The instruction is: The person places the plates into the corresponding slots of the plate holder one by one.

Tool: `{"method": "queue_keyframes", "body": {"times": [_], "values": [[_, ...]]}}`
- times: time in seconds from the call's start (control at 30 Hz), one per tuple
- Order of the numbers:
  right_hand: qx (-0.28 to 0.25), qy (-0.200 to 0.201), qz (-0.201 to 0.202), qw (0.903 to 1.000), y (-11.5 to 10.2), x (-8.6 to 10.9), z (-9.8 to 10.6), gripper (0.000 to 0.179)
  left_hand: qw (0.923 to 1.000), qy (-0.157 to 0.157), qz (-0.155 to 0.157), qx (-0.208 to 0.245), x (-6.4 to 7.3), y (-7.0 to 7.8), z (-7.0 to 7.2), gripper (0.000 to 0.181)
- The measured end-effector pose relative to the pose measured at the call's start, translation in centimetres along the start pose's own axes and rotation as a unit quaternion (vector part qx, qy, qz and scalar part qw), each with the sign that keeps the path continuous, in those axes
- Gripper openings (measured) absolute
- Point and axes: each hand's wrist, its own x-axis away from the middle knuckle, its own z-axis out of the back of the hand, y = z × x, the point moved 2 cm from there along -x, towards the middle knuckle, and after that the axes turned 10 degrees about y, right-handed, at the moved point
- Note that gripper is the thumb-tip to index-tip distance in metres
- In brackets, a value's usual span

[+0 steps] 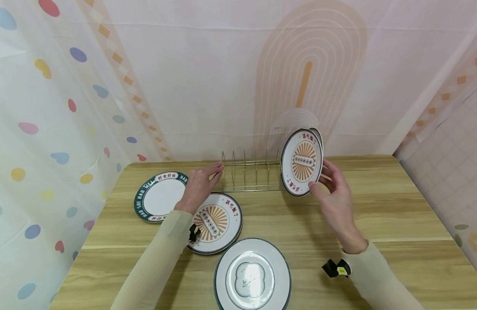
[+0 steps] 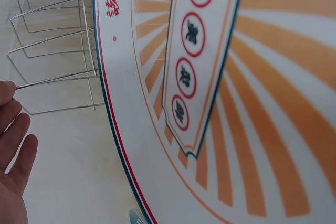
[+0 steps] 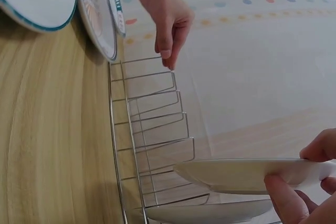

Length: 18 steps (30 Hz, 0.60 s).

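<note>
A wire plate rack [image 1: 250, 187] stands at the back of the table. My left hand [image 1: 199, 185] pinches the top of the wire at its left end, as the right wrist view also shows. My right hand [image 1: 335, 198] grips the right edge of a white plate [image 1: 302, 162] with orange rays and red lettering, thumb on the front and fingers behind. This plate is nearly upright at the rack's right end. Just behind it, a second plate [image 3: 205, 212] stands in the last slots, mostly hidden in the head view.
Below my left wrist lies a stack of orange-rayed plates [image 1: 234, 215]. A green-rimmed plate [image 1: 145, 196] is at the left, partly behind that hand. Nearest the front, an upside-down white plate [image 1: 251, 245] tops another stack. A patterned curtain [image 1: 207, 86] hangs behind the table.
</note>
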Motion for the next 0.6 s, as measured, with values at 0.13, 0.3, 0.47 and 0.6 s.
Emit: {"method": "queue_keyframes", "body": {"times": [0.13, 0.3, 0.47, 0.6], "values": [[0.023, -0.001, 0.029, 0.9993, 0.3, -0.1, -0.3, 0.061, 1.0, 0.0, 0.0, 0.002, 0.1, 0.0, 0.0, 0.026], [0.04, 0.005, 0.059, 0.9974, 0.8, -0.2, -0.7, 0.06, 1.0, 0.004, -0.007, 0.002, 0.0, -0.1, -0.1, 0.025], [0.045, 0.01, 0.068, 0.9966, 1.3, -0.2, -0.9, 0.061, 0.9999, 0.008, -0.009, 0.002, -0.1, -0.1, -0.1, 0.025], [0.049, 0.012, 0.078, 0.9957, 1.4, -0.2, -1.2, 0.062, 1.0, 0.006, -0.007, 0.0, 0.0, 0.0, -0.1, 0.026]]}}
